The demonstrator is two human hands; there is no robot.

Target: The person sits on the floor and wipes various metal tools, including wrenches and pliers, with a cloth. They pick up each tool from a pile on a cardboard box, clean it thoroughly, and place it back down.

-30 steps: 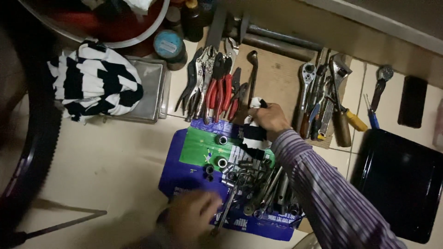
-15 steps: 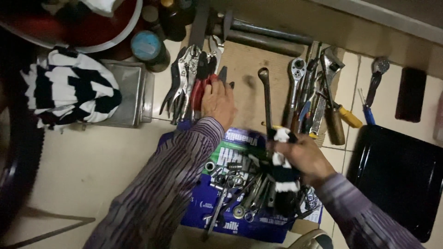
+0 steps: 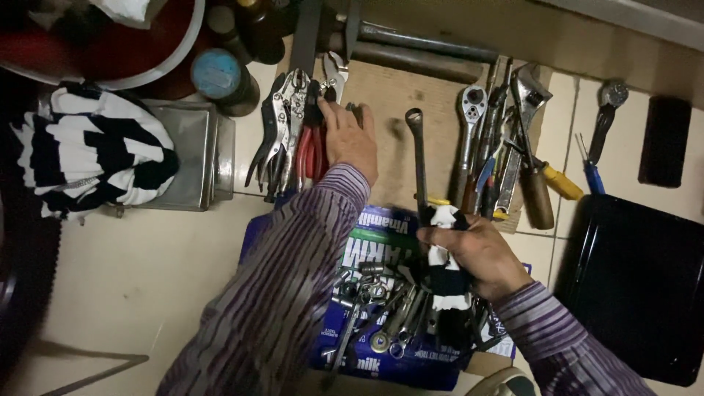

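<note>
Blue flattened carton (image 3: 381, 359) (under wrenches (image 3: 381, 323))

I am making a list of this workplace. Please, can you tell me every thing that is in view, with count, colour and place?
wrench: one, grey metal, on the board, middle
striped cloth: one, black and white, in the right hand
pliers: several, red and dark handles, left of the board
ratchets and wrenches: several, grey, right of the board
loose spanners: many, grey, on a blue carton below
metal box: one, grey, left
striped rag: one, black and white, far left
black tray: one, right
left hand: on the pliers
right hand: around the cloth
</note>
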